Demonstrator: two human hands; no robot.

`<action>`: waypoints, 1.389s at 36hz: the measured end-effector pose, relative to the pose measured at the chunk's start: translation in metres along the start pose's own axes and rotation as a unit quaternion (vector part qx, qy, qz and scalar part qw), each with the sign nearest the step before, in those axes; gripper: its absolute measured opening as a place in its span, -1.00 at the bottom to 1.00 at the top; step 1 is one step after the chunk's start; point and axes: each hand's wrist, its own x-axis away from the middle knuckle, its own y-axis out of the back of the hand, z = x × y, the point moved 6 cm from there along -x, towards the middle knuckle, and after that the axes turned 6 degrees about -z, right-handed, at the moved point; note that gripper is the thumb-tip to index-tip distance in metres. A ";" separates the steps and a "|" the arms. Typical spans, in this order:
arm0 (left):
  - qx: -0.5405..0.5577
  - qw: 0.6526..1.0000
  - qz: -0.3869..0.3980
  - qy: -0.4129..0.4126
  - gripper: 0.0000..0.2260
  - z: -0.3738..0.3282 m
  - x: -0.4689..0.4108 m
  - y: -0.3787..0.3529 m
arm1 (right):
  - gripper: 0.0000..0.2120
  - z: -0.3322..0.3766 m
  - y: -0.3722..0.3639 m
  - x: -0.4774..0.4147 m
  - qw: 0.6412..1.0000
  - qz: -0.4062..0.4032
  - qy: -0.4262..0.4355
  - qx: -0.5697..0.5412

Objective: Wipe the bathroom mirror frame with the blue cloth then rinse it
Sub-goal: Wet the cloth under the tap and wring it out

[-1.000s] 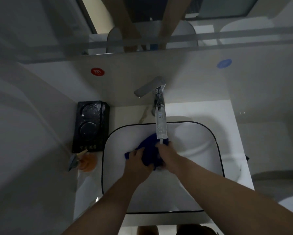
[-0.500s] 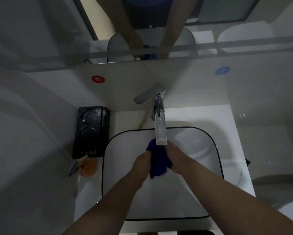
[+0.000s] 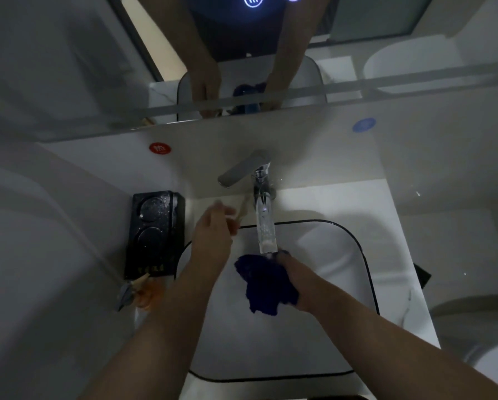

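Dim light; pale wall (image 3: 299,140) (red sticker (image 3: 159,148), blue sticker (image 3: 363,124)); white counter (image 3: 380,215); black tray (image 3: 155,235).

A small bathroom: a white rectangular black-rimmed basin (image 3: 363,272), a chrome tap (image 3: 263,215) behind it, a wall mirror (image 3: 242,53) above the tap.

Dim, grainy wide-angle view (edges bowed), left hand (image 3: 213,226) motion-blurred, mirror icons glowing.

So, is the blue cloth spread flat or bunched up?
Bunched up. The blue cloth hangs in a crumpled wad from the right hand, which grips it just below the faucet spout.
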 end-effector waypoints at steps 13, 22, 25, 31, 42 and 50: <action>-0.019 0.999 -0.029 0.019 -0.54 -0.018 -0.031 0.009 | -0.86 0.011 0.056 0.047 0.827 -0.153 0.105 0.531; -0.219 0.971 0.044 -0.081 -0.79 0.076 0.056 0.003 | -0.71 0.046 0.014 0.110 0.696 -0.099 0.208 0.680; -0.248 0.941 0.211 -0.087 -0.40 0.113 0.096 -0.016 | -0.68 0.055 -0.010 0.142 0.675 -0.062 0.233 0.698; -0.190 0.932 0.265 -0.161 0.23 0.110 0.123 -0.030 | -0.76 0.073 -0.048 0.215 0.654 -0.029 0.301 0.693; -0.055 0.936 0.266 -0.222 -0.46 0.056 0.131 -0.045 | -0.87 0.117 -0.035 0.267 0.795 -0.074 0.424 0.427; 0.068 0.958 0.279 -0.012 -0.58 0.061 0.144 -0.058 | -0.77 0.119 -0.024 0.270 0.842 -0.130 0.446 0.276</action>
